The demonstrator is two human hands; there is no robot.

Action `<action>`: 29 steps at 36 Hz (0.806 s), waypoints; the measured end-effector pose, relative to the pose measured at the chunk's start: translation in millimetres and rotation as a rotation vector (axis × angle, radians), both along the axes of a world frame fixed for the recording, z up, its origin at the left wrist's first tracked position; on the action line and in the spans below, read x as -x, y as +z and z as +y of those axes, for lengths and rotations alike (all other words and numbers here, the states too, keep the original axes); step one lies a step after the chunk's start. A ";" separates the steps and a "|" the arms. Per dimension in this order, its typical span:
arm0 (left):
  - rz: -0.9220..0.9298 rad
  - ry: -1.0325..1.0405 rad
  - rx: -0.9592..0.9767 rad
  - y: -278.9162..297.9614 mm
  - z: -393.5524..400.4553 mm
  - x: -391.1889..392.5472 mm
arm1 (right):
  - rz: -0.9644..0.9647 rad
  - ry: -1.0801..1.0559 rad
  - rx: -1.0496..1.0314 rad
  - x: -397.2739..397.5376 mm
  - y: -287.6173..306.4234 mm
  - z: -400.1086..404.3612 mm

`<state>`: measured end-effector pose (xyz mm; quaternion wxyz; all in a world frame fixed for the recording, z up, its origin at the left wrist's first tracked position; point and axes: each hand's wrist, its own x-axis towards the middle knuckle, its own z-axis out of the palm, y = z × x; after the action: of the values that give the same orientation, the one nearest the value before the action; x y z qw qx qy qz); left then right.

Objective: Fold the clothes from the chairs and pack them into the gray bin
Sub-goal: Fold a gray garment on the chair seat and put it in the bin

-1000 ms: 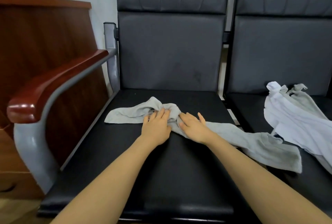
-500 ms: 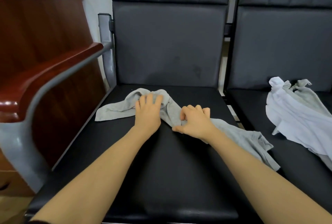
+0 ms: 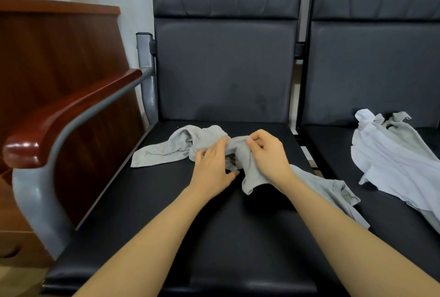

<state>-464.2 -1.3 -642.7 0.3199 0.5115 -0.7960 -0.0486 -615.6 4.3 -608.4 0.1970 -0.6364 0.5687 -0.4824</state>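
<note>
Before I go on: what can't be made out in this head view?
- Gray bin: not in the head view at all.
- Gray garment: its middle is hidden under the left hand and right hand.
- White garment: cut off by the right edge.
- Left hand's fingertips: buried in cloth, grip unclear.

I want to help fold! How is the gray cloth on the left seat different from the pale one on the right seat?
The gray stretchy garment is darker; the pale bluish-white garment is lighter. The gray one is being handled: the right hand grips it and the left hand lies on it, while nobody touches the pale one. Both are crumpled and unfolded on black padded seats.
</note>
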 end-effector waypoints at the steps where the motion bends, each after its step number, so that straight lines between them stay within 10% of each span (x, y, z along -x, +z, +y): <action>1: 0.007 0.000 0.036 -0.3 -0.6 0.8 | -0.041 -0.025 0.001 1.3 -0.1 -0.2; 18: -0.297 -0.181 0.347 -8.9 8.3 35.2 | -0.197 -0.189 -0.136 21.2 -9.5 -10.9; 29: 0.294 0.034 -0.172 23.2 14.5 9.3 | 0.090 -0.065 -0.235 22.6 -12.2 -6.4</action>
<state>-473.5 13.2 -619.5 0.3888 0.5378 -0.7247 -0.1853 -638.2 -2.0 -620.6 0.2288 -0.6113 0.6498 -0.3896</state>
